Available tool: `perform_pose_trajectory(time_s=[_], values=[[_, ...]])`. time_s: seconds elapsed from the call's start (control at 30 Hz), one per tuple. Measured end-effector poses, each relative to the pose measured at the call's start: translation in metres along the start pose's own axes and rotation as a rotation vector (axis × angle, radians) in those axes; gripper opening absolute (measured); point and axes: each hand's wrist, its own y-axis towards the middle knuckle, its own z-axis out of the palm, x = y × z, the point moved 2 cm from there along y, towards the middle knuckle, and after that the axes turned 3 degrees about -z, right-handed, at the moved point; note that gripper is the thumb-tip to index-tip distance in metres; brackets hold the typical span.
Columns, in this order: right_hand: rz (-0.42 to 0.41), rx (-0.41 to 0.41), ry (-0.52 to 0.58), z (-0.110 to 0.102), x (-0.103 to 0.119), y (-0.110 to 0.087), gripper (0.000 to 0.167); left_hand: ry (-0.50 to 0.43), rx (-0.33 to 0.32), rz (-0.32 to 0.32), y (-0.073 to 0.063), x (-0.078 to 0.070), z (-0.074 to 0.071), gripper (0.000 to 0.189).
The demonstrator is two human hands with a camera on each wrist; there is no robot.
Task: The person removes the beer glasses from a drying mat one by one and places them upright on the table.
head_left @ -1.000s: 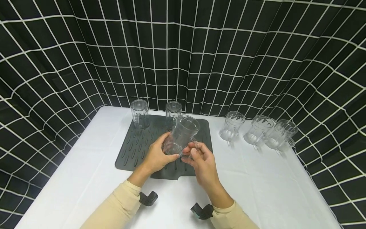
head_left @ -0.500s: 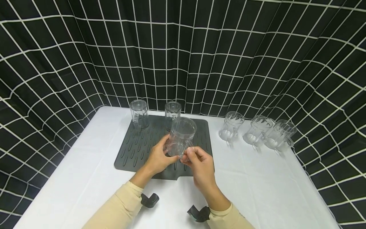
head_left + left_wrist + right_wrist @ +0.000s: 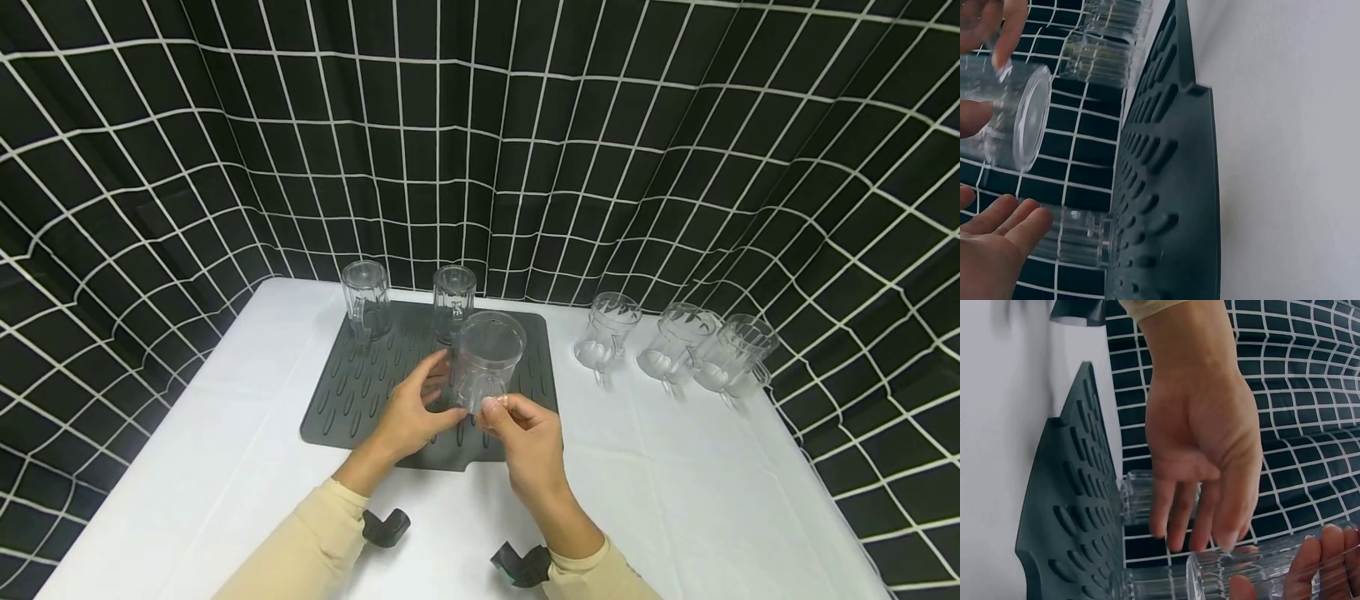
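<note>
My right hand [image 3: 534, 433] pinches the handle of a clear glass mug [image 3: 491, 342] near its base. The mug hangs above the dark ribbed drying mat [image 3: 337, 417], rim up and leaning slightly. Beside it on the left, my left hand [image 3: 412, 412] is spread with fingers extended. In the left wrist view, the left hand's fingers [image 3: 1029, 228] lie apart from the mug's side, while the thumb tip overlaps the mug [image 3: 1029, 125]. The right wrist view has the left hand [image 3: 1204, 431] with fingers loosely extended, and the right hand [image 3: 1329, 556] at the mug.
Two glass mugs, one at the left [image 3: 367, 300] and one nearer the middle [image 3: 454, 296], stand upside down along the mat's back edge. At right on the white tablecloth [image 3: 675, 483] are three upright glass mugs [image 3: 611, 329]. A black grid curtain [image 3: 480, 150] encloses the table.
The left hand has loosened from the mug, its fingers now apart from the side. The mug has turned from a rightward lean to more upright, its handle brought toward me in the right hand.
</note>
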Motion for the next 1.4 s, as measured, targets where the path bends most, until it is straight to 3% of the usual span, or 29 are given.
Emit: perform_pose_trajectory(time_s=[0.53,0.7,0.8,0.93,1.23,1.4], values=[[-0.049,-0.086,-0.060,-0.025,0.010,0.000,0.017,0.012,-0.067,-0.006,-0.022,0.008,-0.046,0.087],[-0.080,-0.123,-0.055,-0.038,0.015,0.001,0.015,0.021,-0.095,-0.022,-0.029,-0.008,-0.059,0.086],[-0.094,-0.146,-0.050,-0.048,0.017,0.001,0.015,0.021,-0.111,-0.007,-0.032,-0.003,-0.068,0.086],[-0.116,-0.163,-0.046,-0.059,0.019,0.000,0.015,0.025,-0.157,0.005,-0.037,0.020,-0.082,0.088],[-0.202,-0.179,-0.016,-0.083,0.022,-0.002,0.013,0.077,-0.250,-0.025,-0.049,0.034,-0.105,0.085],[-0.201,-0.182,-0.045,-0.101,0.020,-0.008,0.014,0.116,-0.280,-0.052,-0.052,0.042,-0.113,0.084]])
